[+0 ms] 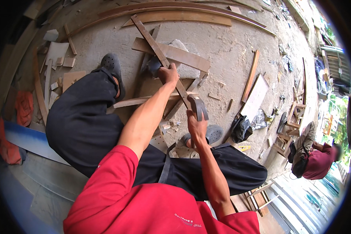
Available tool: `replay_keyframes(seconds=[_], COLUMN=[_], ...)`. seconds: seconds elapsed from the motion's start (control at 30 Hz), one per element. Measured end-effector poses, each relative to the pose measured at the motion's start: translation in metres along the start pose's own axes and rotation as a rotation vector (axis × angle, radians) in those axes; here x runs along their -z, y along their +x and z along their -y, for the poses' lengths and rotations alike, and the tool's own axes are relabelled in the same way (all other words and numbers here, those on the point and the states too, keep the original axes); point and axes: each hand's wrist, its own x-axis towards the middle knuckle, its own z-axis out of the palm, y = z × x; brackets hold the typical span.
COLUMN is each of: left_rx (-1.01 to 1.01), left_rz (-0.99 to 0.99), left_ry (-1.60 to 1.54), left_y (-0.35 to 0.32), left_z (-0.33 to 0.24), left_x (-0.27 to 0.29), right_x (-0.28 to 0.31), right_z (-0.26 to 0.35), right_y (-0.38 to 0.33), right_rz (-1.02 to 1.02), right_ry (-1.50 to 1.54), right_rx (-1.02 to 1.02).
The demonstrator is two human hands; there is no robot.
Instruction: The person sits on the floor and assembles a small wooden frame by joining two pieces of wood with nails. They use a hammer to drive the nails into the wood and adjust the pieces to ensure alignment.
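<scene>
A long, narrow brown wooden strip (150, 41) slants over a rough wooden frame of crossed boards between my feet. My left hand (169, 75) is closed around the strip near its middle. At the strip's near end, my right hand (197, 126) grips a hammer with a dark, curved claw (199, 108); its handle is mostly hidden by the fingers. The claw overlaps the strip's end, and I cannot tell whether they touch. Under the strip lies a wider board (183, 56), with a pale block (189, 71) beside it. A lighter wood piece (134, 102) crosses nearer to me.
Long planks (179, 16) lie across the far floor. To the right are an orange-brown board (250, 76), a pale panel (256, 97) and a black bag (241, 128). Offcuts (69, 62) lie at left. Another person (318, 162) sits far right near small wooden frames (296, 115).
</scene>
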Motion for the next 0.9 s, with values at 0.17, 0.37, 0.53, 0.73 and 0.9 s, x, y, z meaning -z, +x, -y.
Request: replay_keyframes(seconds=[0.17,0.37,0.53,0.73,0.9], left_rx=[0.005,0.007,0.009,0.011,-0.016], left_rz=[0.027,0.042,0.030,0.012,0.024], left_ry=[0.000,-0.005,-0.030,-0.033,-0.032], left_y=[0.001,0.003,0.005,0.006,0.006], left_z=[0.002,0.002,0.005,0.007,0.004], left_x=[0.001,-0.002,-0.002,-0.003,0.001], right_x=[0.024,-0.018,0.006,-0.024,0.007], right_z=[0.036,-0.012,0.026,-0.031,0.027], right_y=[0.001,0.003,0.001,-0.007,-0.001], right_rz=[0.029,0.051,0.028,0.058,0.005], right_ry=[-0.113,-0.139,-0.108,-0.149,-0.114], right_rx=[0.016,-0.028,-0.043,-0.085,0.004])
